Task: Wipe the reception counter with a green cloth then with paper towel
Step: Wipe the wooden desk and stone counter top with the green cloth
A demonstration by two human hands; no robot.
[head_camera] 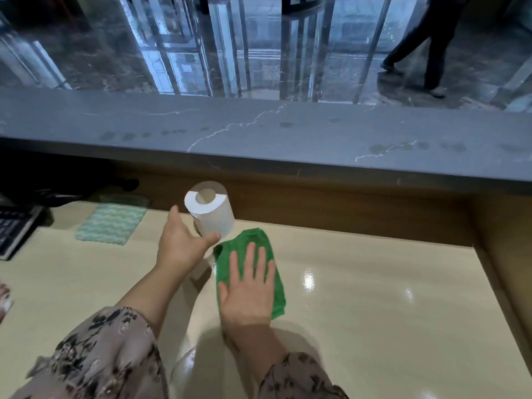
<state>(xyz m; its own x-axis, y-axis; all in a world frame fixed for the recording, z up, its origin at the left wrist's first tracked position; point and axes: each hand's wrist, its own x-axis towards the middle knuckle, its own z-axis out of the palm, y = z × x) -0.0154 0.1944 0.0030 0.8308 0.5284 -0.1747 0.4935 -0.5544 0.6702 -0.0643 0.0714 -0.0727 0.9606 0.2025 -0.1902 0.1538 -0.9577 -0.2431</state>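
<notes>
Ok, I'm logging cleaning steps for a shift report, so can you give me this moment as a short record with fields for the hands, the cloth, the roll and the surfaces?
left hand: grips the paper towel roll, thumb round its front; roll tilted
right hand: fingers straight, pressed flat on the green cloth
green cloth: lies on the cream lower desk, beside the roll
upper counter: grey stone, faint smudges
also on desk: pale wavy-patterned cloth; keyboard at the left edge
</notes>
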